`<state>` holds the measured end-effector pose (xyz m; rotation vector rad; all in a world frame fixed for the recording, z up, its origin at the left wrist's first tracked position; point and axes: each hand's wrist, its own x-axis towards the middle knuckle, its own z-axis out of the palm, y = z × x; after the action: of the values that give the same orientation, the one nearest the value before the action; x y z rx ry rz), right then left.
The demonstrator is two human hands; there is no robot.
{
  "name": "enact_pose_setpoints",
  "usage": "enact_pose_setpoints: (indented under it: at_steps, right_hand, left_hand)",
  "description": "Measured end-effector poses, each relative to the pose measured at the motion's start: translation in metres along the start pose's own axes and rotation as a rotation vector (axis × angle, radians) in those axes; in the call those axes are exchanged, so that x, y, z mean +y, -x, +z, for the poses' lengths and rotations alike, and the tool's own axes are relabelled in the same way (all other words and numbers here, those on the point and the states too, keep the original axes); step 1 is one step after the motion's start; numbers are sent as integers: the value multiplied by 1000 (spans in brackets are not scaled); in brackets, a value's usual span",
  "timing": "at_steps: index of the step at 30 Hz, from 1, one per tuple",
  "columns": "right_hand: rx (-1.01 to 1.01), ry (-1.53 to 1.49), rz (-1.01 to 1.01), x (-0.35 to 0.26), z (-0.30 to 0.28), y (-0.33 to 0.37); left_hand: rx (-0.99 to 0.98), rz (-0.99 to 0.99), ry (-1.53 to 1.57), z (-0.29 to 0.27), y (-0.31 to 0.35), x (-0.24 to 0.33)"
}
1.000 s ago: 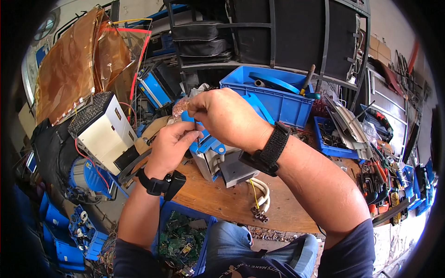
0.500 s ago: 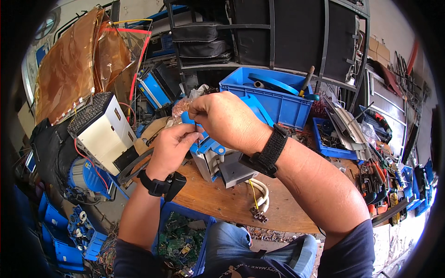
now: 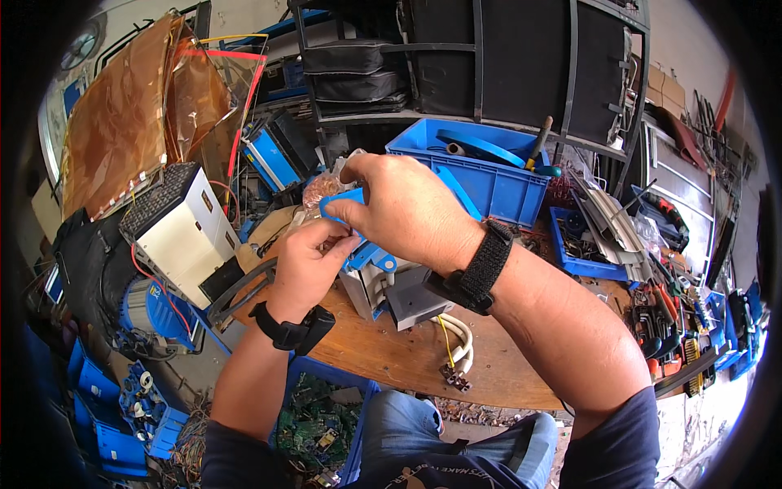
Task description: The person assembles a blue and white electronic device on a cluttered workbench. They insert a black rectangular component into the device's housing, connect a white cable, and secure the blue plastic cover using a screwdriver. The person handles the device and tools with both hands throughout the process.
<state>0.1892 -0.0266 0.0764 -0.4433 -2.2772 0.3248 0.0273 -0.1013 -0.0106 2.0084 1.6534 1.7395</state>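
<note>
On the wooden workbench [image 3: 521,363] stands a blue and white device housing [image 3: 358,285], partly hidden behind my hands. A dark grey box-shaped part [image 3: 418,298] sits at its right side. My left hand [image 3: 303,265] is closed in a pinch at the housing's upper left edge; whatever lies between thumb and fingertips is too small to make out. Just above it, my right hand [image 3: 407,208] has its thumb stretched out, apart from the bent index finger, with blue plastic showing between them. Its other fingers are hidden. Thick white cables [image 3: 463,338] end in a brown terminal block [image 3: 454,378].
Behind the housing stands a blue crate [image 3: 497,183] with tools. Hand tools [image 3: 664,314] crowd the bench's right end. A white box-shaped unit [image 3: 183,236] is at left. Below the bench edge, a blue bin [image 3: 366,407] holds green circuit boards.
My right hand's thumb has stretched out from a closed grip around a thin dark shaft, which no longer shows. My left hand has shifted very slightly. The housing has stayed put.
</note>
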Motion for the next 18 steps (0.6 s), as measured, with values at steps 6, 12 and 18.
enact_pose_setpoints:
  at_steps: [6,12,18]
  right_hand:
    - [-121,-243,156,-5,8,2]
    - [-115,-226,-157,-3,18,11]
    - [-172,-63,-189,2,19,11]
  left_hand:
    - [77,101,-15,4,0,6]
    - [110,115,-3,4,-3,1]
    - [119,28,-48,4,6,7]
